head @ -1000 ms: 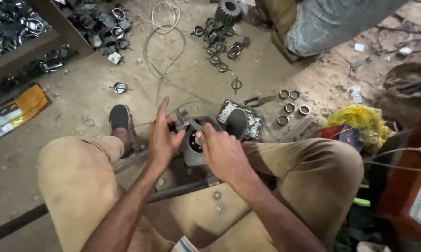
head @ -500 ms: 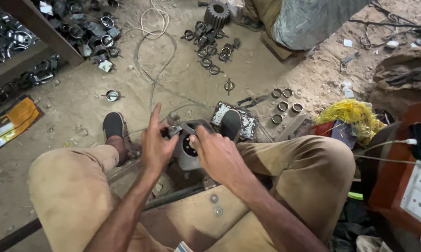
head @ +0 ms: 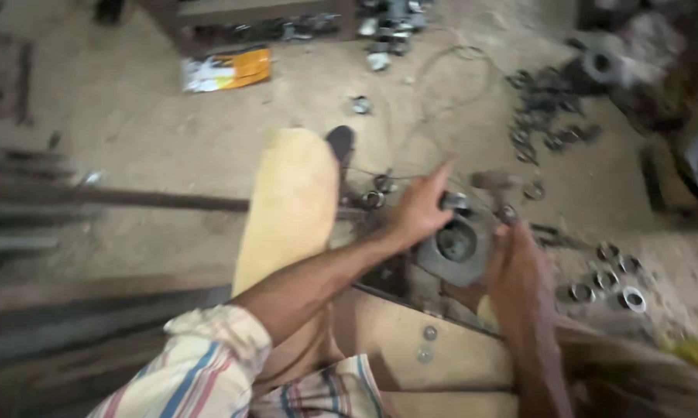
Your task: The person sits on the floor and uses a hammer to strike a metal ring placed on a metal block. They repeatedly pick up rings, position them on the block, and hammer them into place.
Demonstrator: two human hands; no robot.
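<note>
Housing (head: 457,246): round grey metal part with a dark central bore, resting on the dirt floor (head: 155,147) between the person's knees, towards the floor's right side.

Head view, blurred by motion. Left hand (head: 420,210) sits on the housing's upper left rim; index finger stretched out straight, other fingers curled at the rim, grip unclear. Right hand (head: 515,267) lies against the housing's right edge, fingers bent at the top by a small dark piece; whether they pinch it cannot be told.

Floor is packed sandy earth, dusty and uneven. Long dark steel bars (head: 109,200) run across its left side. Orange packet (head: 226,70) near the far edge. Bright metal rings (head: 612,282), round and hollow, lie in a loose cluster right of the housing. Dark ring-shaped parts (head: 546,108) scatter towards the far right corner. Tan trousers (head: 287,209), striped shirt sleeve (head: 194,371) at the near edge.
</note>
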